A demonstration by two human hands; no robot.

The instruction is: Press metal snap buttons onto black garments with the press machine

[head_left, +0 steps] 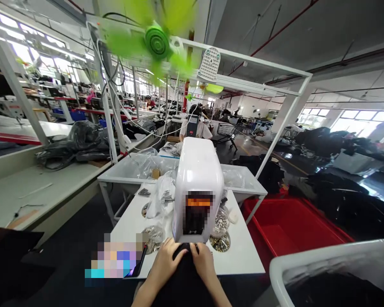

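A white machine with a rounded housing stands on a white worktable; its front panel is blurred out. My left hand is closed on the left edge of a piece of black fabric, right at the base of the machine. Across from it, my right hand grips the same fabric by its right edge. The cloth hangs down between my forearms. Round wells of small metal fasteners are set into the tabletop beside my right hand. By my left hand lies a clear plastic bag over another well.
At the table's front left edge is a phone-like device, partly pixelated. A red bin and a white tub with dark cloth stand to the right. Overhead a green fan spins. Someone sits beyond the machine.
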